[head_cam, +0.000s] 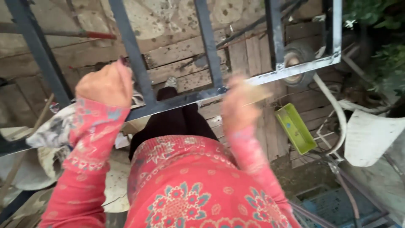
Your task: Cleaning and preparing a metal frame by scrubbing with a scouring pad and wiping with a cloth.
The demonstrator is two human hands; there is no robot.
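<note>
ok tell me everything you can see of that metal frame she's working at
The metal frame is a grid of dark grey painted bars, upright ones crossed by a long rail, paler and scuffed at the right corner. It slants across the view above wooden planks. The left hand rests against it; the blurred right hand is by the rail.

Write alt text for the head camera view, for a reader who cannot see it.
Seen from above, a person in a red flowered top raises both hands to a dark metal frame: the left hand is closed beside a bar, the right hand is blurred near the crossbar. Below lie wooden planks and a green tray.
</note>
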